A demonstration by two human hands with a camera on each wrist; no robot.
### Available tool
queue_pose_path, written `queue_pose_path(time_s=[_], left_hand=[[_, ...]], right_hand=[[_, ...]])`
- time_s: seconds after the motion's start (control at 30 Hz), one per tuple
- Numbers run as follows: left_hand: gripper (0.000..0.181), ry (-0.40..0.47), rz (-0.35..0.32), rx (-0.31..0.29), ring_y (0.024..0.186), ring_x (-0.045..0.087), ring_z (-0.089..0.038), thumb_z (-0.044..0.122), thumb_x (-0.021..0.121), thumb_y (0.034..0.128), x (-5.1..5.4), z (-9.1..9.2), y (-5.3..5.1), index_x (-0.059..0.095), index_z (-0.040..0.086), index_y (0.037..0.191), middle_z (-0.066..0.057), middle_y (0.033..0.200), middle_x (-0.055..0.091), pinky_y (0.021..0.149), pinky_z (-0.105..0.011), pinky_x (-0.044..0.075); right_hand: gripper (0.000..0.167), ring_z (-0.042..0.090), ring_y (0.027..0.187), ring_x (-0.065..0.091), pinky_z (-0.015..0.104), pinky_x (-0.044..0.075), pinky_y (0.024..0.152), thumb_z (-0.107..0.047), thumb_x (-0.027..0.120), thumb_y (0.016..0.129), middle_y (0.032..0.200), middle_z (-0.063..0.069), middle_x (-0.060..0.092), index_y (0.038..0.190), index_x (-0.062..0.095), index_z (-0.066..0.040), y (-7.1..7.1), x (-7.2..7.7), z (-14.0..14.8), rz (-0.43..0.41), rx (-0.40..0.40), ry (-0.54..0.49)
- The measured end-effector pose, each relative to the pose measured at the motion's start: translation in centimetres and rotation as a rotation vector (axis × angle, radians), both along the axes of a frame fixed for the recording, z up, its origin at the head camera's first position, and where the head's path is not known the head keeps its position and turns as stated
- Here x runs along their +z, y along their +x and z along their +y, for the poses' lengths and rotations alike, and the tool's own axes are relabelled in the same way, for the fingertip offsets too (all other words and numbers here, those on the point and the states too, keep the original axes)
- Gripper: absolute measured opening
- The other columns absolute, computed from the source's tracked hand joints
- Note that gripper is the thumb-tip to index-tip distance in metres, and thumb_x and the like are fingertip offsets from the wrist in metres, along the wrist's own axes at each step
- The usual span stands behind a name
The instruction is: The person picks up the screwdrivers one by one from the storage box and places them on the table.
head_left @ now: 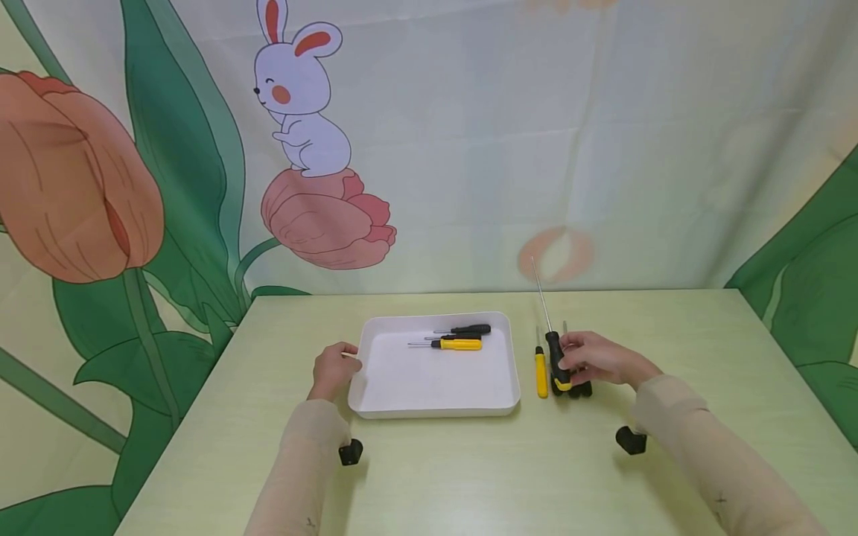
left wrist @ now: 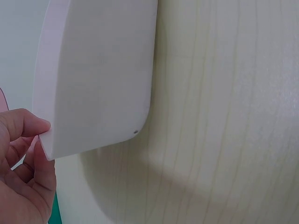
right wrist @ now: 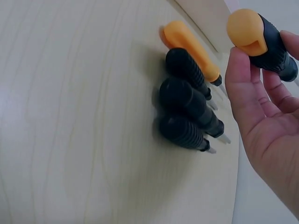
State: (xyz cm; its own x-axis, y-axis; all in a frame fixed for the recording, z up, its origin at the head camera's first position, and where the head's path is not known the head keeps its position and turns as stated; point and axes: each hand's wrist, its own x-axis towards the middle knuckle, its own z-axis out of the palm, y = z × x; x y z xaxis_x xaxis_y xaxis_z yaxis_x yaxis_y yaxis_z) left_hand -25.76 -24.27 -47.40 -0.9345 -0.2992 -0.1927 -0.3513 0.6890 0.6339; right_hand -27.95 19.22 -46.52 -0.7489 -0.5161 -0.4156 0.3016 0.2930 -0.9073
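My right hand (head_left: 599,357) grips a long screwdriver (head_left: 555,357) by its black handle with a yellow end; its thin shaft points away toward the backdrop. In the right wrist view this screwdriver (right wrist: 268,44) is raised above the table, fingers and thumb around its handle. Below it lie a yellow-handled screwdriver (right wrist: 191,49) and several black-handled screwdrivers (right wrist: 191,105), side by side. My left hand (head_left: 333,370) pinches the left rim of a white tray (head_left: 429,391); the left wrist view shows thumb and finger on the tray's edge (left wrist: 51,93).
Inside the tray, toward its back right, lie a yellow-handled screwdriver (head_left: 459,345) and two black ones (head_left: 472,329). The pale wooden table (head_left: 469,476) ends at a printed fabric backdrop (head_left: 456,149). Each wrist carries a small black device (head_left: 631,440).
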Motion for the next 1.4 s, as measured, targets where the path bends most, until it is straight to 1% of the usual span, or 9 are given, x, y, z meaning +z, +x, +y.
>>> queue_pose_path(time_s=[0.13,0.27,0.37,0.47,0.53,0.7,0.97,1.17,1.4], left_hand=[[0.030,0.000,-0.001,-0.001,0.079,0.057,-0.023,0.010,0.053,0.0779,-0.1,0.0,-0.1,0.058,0.003,0.106,-0.015,0.096,0.063,0.064,-0.028,0.043],[0.030,0.004,0.003,-0.005,0.078,0.058,-0.023,0.010,0.053,0.0774,-0.2,-0.1,0.0,0.058,0.003,0.106,-0.015,0.096,0.063,0.063,-0.028,0.043],[0.030,0.003,-0.001,-0.002,0.078,0.058,-0.023,0.011,0.053,0.0772,-0.3,-0.1,0.1,0.059,0.003,0.105,-0.015,0.096,0.063,0.063,-0.028,0.042],[0.030,0.002,-0.008,0.007,0.079,0.057,-0.023,0.011,0.053,0.0773,-0.3,-0.2,0.0,0.059,0.004,0.106,-0.015,0.096,0.062,0.063,-0.027,0.042],[0.030,0.001,-0.009,0.009,0.080,0.057,-0.023,0.011,0.053,0.0775,-0.4,-0.1,0.0,0.059,0.004,0.106,-0.015,0.097,0.062,0.063,-0.027,0.042],[0.030,-0.003,0.001,0.002,0.079,0.058,-0.023,0.011,0.053,0.0771,-0.4,-0.2,-0.1,0.059,0.003,0.105,-0.015,0.096,0.063,0.063,-0.028,0.043],[0.030,-0.004,0.008,-0.004,0.077,0.058,-0.023,0.010,0.053,0.0764,-0.3,-0.2,-0.1,0.059,0.002,0.105,-0.015,0.094,0.063,0.062,-0.028,0.042],[0.030,-0.002,0.007,-0.004,0.077,0.058,-0.022,0.010,0.053,0.0767,-0.3,-0.2,-0.2,0.059,0.003,0.105,-0.015,0.094,0.063,0.062,-0.028,0.042],[0.031,0.005,0.004,0.003,0.079,0.058,-0.023,0.011,0.052,0.0769,-0.2,-0.1,-0.2,0.058,0.003,0.106,-0.015,0.097,0.063,0.063,-0.028,0.042]], right_hand=[[0.059,0.018,0.088,0.052,0.035,0.049,0.076,-0.009,0.054,0.079,0.119,0.019,0.039,0.126,0.024,0.009,0.2,-0.1,0.6,-0.007,-0.018,0.019],[0.054,0.016,0.083,0.052,0.034,0.049,0.075,-0.008,0.054,0.080,0.107,0.014,0.040,0.122,0.025,0.009,0.4,-0.3,1.3,-0.009,-0.035,0.030],[0.050,0.015,0.078,0.051,0.034,0.049,0.073,-0.008,0.053,0.080,0.100,0.010,0.039,0.119,0.026,0.009,0.5,-0.4,1.9,0.000,-0.026,0.024],[0.047,0.014,0.075,0.051,0.033,0.049,0.072,-0.007,0.053,0.080,0.094,0.007,0.040,0.116,0.027,0.008,0.5,-0.6,2.4,-0.006,-0.032,0.012],[0.048,0.013,0.075,0.053,0.033,0.049,0.072,-0.007,0.053,0.080,0.092,0.006,0.042,0.116,0.026,0.009,0.5,-0.7,2.8,-0.007,-0.034,0.007],[0.053,0.011,0.076,0.053,0.034,0.049,0.074,-0.008,0.053,0.080,0.094,0.006,0.040,0.119,0.023,0.010,0.6,-0.7,3.7,0.003,-0.053,0.026],[0.043,0.011,0.075,0.057,0.034,0.050,0.072,-0.007,0.053,0.079,0.088,0.003,0.046,0.112,0.029,0.007,0.6,-1.1,4.8,-0.002,-0.080,0.060],[0.050,0.013,0.076,0.058,0.034,0.050,0.073,-0.007,0.053,0.079,0.090,0.006,0.050,0.118,0.027,0.010,0.4,-1.6,5.3,-0.021,-0.112,0.112],[0.037,0.011,0.071,0.055,0.032,0.051,0.069,-0.006,0.054,0.078,0.083,0.002,0.051,0.107,0.034,0.005,0.5,-1.6,5.4,-0.031,-0.152,0.133]])
